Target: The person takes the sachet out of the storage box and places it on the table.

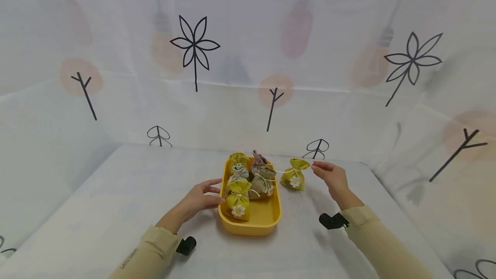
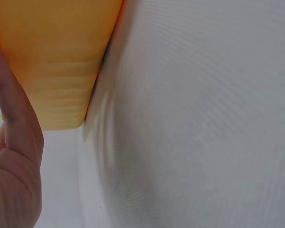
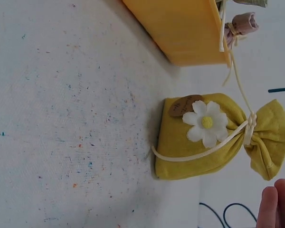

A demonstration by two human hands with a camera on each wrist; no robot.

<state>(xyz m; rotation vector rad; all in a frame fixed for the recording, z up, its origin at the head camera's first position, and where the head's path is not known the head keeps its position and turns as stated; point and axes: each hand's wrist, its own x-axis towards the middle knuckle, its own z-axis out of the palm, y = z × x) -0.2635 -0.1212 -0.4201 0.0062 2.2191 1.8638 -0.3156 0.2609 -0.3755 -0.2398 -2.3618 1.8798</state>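
Note:
A yellow plastic box (image 1: 251,230) stands on the table with several small drawstring pouches in it. At its front left sits a yellow-green pouch (image 1: 237,203) with a white flower; grey-green (image 1: 261,184), pale grey (image 1: 239,172) and mauve (image 1: 258,162) pouches lean behind. My left hand (image 1: 199,197) rests its fingers and thumb against the box's left side, fingers fairly straight. Right of the box, another yellow-green pouch (image 3: 199,135) with a white flower and cream cord stands upright on the table. Just beside its gathered top are the fingertips of my right hand (image 1: 334,180), holding nothing.
The white table (image 1: 116,210) reaches back to a white cloth backdrop (image 1: 232,115) printed with flowers and trees. Black wrist cameras stick out from the left sleeve (image 1: 155,249) and the right sleeve (image 1: 381,240). A cord stretches from the standing pouch toward the box rim.

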